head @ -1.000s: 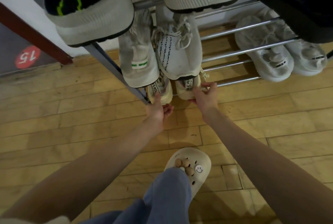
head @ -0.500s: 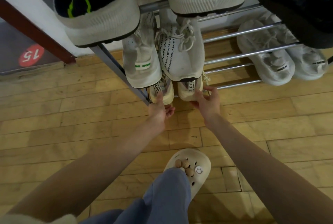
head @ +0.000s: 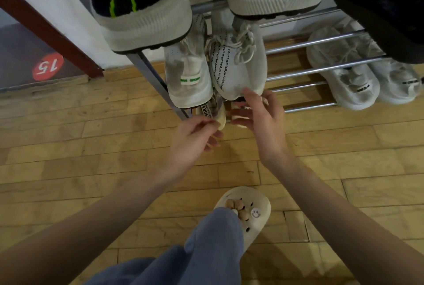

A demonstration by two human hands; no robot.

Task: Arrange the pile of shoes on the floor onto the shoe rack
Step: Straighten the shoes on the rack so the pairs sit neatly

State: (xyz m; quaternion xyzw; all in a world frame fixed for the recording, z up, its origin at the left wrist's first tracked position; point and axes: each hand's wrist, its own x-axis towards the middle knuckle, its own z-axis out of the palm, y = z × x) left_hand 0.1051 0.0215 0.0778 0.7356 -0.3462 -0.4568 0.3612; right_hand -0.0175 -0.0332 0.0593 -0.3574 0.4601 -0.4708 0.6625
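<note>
Our left hand [head: 195, 140], fingers loosely curled, touches the heel of the cream sneaker [head: 219, 116] at the shoe rack [head: 309, 107] front edge; our right hand [head: 261, 128] hovers spread beside it.

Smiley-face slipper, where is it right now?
The smiley-face slipper sits low and centre in the head view, worn by the person on the wooden floor, below the left hand and right hand, facing the shoe rack.

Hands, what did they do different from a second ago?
Before, both hands pressed the heels of the cream shoes. Now the right hand has let go and spread its fingers. The left hand has eased back; whether it still touches is unclear. The cream shoes stay on the shoe rack's bottom tier. The other sneakers and the clog have not moved.
</note>
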